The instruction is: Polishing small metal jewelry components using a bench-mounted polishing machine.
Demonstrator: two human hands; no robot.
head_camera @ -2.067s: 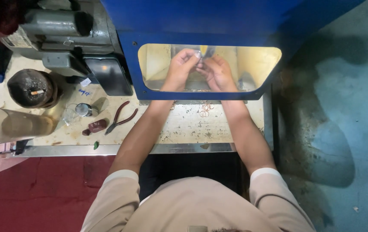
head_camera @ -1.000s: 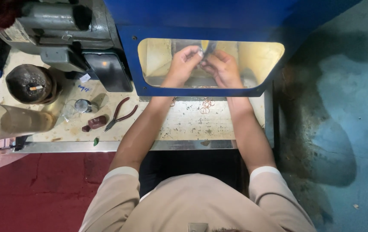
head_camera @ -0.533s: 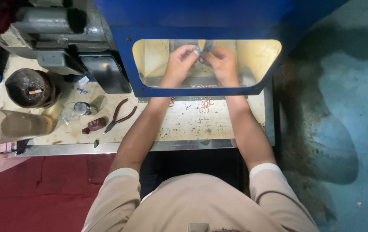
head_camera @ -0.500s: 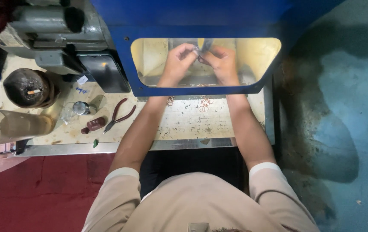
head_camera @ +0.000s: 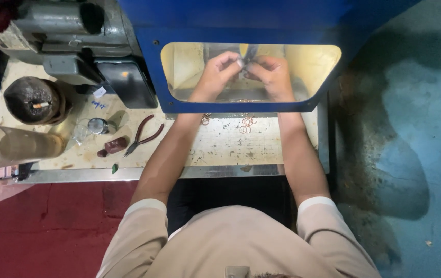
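Note:
Both my hands reach through the window of a blue hood (head_camera: 153, 72) into a yellow-lit chamber. My left hand (head_camera: 219, 73) and my right hand (head_camera: 271, 74) meet at the fingertips, pinching a small metal piece (head_camera: 242, 62) between them beside a dark spinning tool (head_camera: 250, 51). The piece is too small to make out clearly. Several small copper-coloured rings (head_camera: 247, 123) lie on the worn bench just in front of the window, between my forearms.
Red-handled pliers (head_camera: 143, 136) lie on the bench left of my left arm, next to a small dark red block (head_camera: 115, 144) and a small glass jar (head_camera: 96, 125). A dark round pot (head_camera: 35, 100), a glass bottle (head_camera: 14, 146) and a grey motor (head_camera: 66, 25) stand further left.
My hands have stayed together inside the chamber, shifting only slightly around the small piece. The view has drifted a little.

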